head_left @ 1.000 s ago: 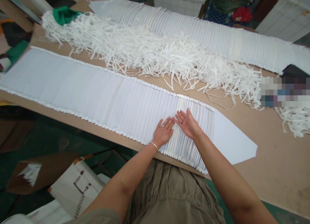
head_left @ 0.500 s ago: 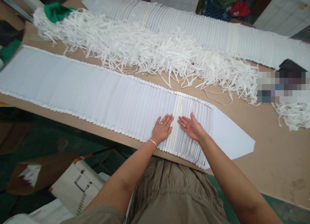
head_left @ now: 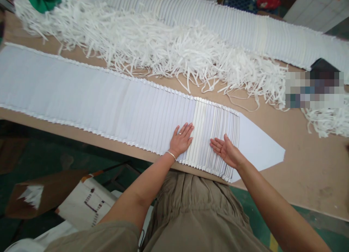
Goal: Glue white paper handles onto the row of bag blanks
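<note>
Across a flat brown tabletop (head_left: pixel 313 161), a long white row of overlapping thin sheets (head_left: pixel 147 110) is stretched slantwise beneath the flat, unclenched left hand (head_left: pixel 181 139); nearer its pointed right end (head_left: pixel 257 143), the right hand (head_left: pixel 225 150) is held open, empty.

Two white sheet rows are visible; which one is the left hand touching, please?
The near row: the left hand lies on it; the far row sits beyond the white strips.

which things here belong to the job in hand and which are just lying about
Apparently in use:
near row of overlapping white sheets, with the left hand flat on it
right hand, open at the same row

Apparently lying about:
heap of white strips, possibly related
far row of sheets, likewise
green cloth
</note>
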The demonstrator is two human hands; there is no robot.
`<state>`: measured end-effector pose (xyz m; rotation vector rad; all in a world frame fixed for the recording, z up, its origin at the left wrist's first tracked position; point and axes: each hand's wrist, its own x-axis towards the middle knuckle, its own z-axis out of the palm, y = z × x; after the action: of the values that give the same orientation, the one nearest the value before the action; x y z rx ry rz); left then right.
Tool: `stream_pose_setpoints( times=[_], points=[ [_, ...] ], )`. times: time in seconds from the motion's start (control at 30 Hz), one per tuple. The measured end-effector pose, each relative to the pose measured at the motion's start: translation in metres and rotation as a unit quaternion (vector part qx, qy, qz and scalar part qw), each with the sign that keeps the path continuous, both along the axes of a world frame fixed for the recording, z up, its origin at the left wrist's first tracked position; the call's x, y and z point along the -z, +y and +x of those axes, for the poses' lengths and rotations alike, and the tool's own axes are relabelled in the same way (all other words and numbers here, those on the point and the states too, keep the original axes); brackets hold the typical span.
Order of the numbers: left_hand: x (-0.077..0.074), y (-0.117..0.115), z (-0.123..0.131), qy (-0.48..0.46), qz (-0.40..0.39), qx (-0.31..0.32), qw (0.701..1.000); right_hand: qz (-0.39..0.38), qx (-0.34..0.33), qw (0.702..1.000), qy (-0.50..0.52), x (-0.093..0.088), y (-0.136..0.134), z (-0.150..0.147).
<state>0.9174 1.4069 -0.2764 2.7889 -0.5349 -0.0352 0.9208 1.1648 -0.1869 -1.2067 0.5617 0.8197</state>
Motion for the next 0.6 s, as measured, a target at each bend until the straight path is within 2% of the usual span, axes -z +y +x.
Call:
stream_pose_setpoints(
  times=[0.17, 0.27, 0.37, 0.47, 0.6],
  points=[
    [0.002, 0.001, 0.000, -0.004, 0.003, 0.003, 1.000, 0.050, -0.026, 0.998, -0.007, 0.006, 0.029, -0.004],
    [0.002, 0.001, 0.001, -0.001, 0.001, 0.001, 1.000, 0.025, -0.008, 1.000, 0.010, 0.010, 0.013, -0.014],
    [0.000, -0.001, 0.001, 0.005, -0.005, 0.000, 1.000, -0.007, 0.009, 1.000, 0.007, 0.004, -0.009, -0.019],
    [-0.004, -0.006, -0.001, 0.002, -0.001, 0.005, 1.000, 0.008, 0.009, 0.999, -0.039, -0.001, 0.004, -0.001],
    [-0.006, -0.013, -0.004, 0.004, 0.011, 0.062, 0.998, 0.010, 0.017, 0.998, -0.056, 0.000, 0.033, 0.033]
  ],
)
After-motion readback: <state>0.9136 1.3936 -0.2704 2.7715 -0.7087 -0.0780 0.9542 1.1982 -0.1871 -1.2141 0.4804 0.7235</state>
